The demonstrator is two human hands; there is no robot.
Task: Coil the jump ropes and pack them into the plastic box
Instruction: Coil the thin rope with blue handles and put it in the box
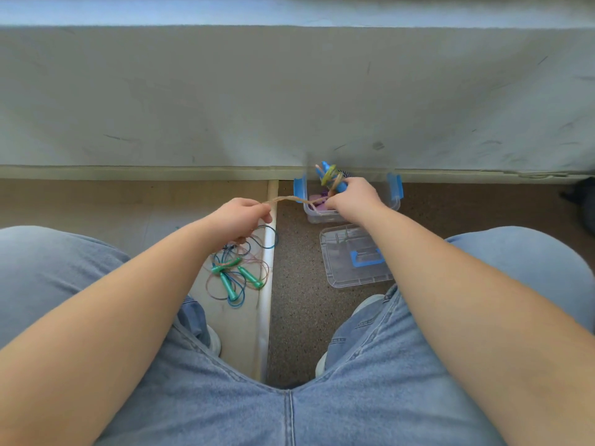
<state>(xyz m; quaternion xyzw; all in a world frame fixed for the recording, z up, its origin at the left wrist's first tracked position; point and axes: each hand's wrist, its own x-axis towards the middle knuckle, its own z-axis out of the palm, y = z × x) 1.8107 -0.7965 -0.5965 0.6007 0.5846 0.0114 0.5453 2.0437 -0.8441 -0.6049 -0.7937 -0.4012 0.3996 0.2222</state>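
Scuffed grey wall (289,91) runs across the back, above a floor split by a pale strip (269,284) into beige tile on the left and speckled brown carpet on the right. On the carpet by the wall stands the clear plastic box (322,217) with blue latches, its lid (341,272) lying flat just in front. Over the box, the right hand (352,196) is curled round blue handles (328,170) wound with rope. A taut strand (289,198) runs to the left hand (236,218), which pinches it. More jump ropes (249,276) with green handles lie tangled on the tile
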